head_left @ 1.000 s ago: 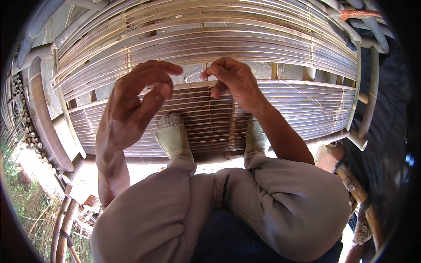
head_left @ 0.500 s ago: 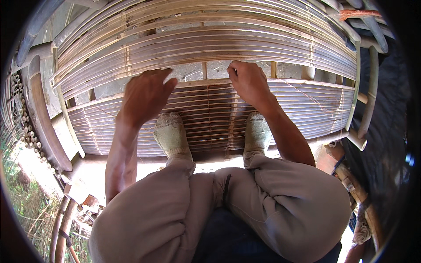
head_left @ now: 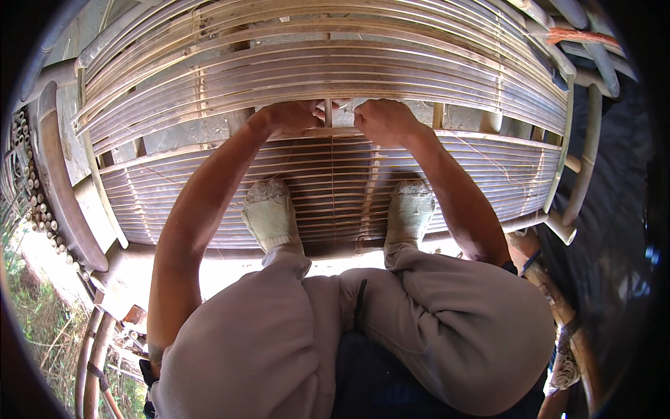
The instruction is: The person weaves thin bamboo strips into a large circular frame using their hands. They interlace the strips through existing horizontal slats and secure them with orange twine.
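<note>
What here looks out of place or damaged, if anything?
A thin reddish strand strays slantwise over the lower slats at right, odd against their even, parallel lines. The pale footwear also looks rough and frayed at the toes. Nothing looks spilled.

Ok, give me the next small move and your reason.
Probably ease the right hand left toward the short strut: the left hand is right at it, while the right hand sits apart, on the strut's other side, by the same gap in the slats.
</note>
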A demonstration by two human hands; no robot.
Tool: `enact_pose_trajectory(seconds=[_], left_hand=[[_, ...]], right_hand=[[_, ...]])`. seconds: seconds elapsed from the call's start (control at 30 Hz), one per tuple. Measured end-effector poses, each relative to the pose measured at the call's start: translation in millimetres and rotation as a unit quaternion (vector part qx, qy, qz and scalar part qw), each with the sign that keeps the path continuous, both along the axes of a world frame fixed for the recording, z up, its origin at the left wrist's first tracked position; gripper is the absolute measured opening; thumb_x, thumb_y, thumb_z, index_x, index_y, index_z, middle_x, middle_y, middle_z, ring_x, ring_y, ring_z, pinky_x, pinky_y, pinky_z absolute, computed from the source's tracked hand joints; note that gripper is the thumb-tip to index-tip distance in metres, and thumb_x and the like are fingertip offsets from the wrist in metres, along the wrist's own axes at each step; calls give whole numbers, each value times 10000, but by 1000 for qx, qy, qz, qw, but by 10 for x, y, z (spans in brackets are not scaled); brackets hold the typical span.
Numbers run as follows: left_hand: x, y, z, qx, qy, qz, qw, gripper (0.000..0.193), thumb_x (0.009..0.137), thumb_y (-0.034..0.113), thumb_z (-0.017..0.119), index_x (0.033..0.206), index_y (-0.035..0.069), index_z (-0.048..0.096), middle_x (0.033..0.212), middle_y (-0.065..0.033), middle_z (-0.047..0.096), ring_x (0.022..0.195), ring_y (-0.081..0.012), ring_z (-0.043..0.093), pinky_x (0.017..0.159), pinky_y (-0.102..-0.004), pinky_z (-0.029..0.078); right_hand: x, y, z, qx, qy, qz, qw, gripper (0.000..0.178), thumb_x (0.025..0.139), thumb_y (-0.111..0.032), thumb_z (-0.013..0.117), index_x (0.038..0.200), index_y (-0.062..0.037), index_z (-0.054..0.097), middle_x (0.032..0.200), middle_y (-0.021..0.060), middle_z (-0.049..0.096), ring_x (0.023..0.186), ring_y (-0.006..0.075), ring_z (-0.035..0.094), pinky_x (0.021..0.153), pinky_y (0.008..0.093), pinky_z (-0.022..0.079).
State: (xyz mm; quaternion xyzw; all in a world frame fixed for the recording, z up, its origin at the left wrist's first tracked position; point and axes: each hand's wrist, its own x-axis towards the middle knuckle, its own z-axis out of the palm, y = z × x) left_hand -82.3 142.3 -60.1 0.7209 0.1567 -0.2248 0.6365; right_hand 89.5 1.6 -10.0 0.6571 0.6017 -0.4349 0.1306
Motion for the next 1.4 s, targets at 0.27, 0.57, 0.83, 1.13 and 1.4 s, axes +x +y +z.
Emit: enact_pose_trajectory(seconds=[0.27,0.57,0.83,1.13,1.4], left_hand=[[-46,-22,-263,183,62,-59,979,473,928,286,644,1370,134,565,1313,-146,617,1236,-284,563,1056,-432,424],[-432,37,-72,345,40,-126,929,214,950,191,592,1053,36,698,941,-124,680,941,-306,665,855,-415,541],[-703,-286,1541,510,-128,109,844,138,895,177,684,892,42,717,1126,-146,684,1209,-322,577,979,-456,472],[-594,-52,1637,257,-110,168,945,403,966,319,630,1247,30,637,1239,-225,655,1105,-339,667,915,-446,546],[-491,-457,231,240,-119,127,955,367,998,336,571,1280,104,603,1088,-197,715,948,-374,715,797,-528,544]], right_hand=[[71,337,-2,-233,105,21,967,446,943,-263,495,1273,14,609,1387,188,559,1216,370,566,1005,462,477],[4,-90,225,14,52,-190,980,296,1040,-183,460,1030,22,672,952,158,714,896,255,699,766,350,571],[-364,-237,370,208,590,-484,612,180,1005,-137,555,1097,-49,683,980,86,716,919,230,705,857,379,574],[-248,-697,991,318,143,-163,923,100,881,-156,716,933,-77,750,949,127,710,887,269,693,880,452,522],[575,-1499,2196,332,657,-379,561,302,863,-199,731,1117,-54,655,773,35,713,435,79,532,467,220,494]])
